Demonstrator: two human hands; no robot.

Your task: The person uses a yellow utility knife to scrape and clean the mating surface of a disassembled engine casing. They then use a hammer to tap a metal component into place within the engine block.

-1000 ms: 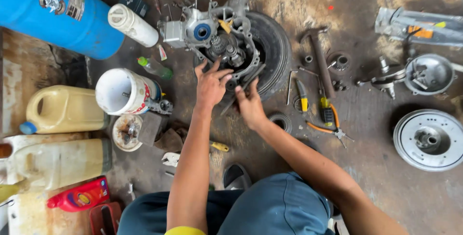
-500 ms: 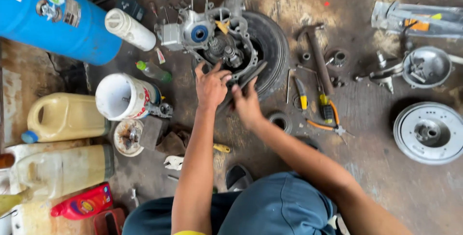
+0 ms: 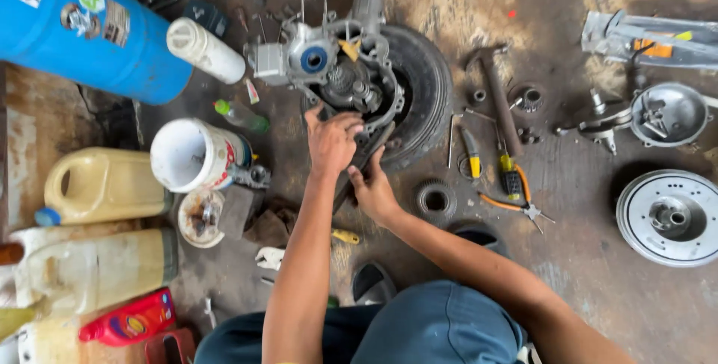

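Observation:
An opened metal engine case (image 3: 340, 72) with exposed gears lies on a black tyre (image 3: 422, 91) on the oily floor. My left hand (image 3: 330, 140) rests on the case's near rim, fingers curled over the edge. Just below it, my right hand (image 3: 372, 188) grips a dark flat tool or bar (image 3: 366, 156) that slants up toward the case. What the left fingers pinch is hidden.
A blue drum (image 3: 82, 28), white bucket (image 3: 191, 155), jugs (image 3: 105, 184) and a red bottle (image 3: 127, 319) stand at left. To the right lie a hammer (image 3: 497, 95), screwdrivers (image 3: 473, 156), pliers (image 3: 523, 203), a loose gear (image 3: 436, 199), a metal cover (image 3: 668, 113) and a round drum plate (image 3: 669, 218).
Both hands stay at the case's near rim, shifting only slightly. The view has drifted a little.

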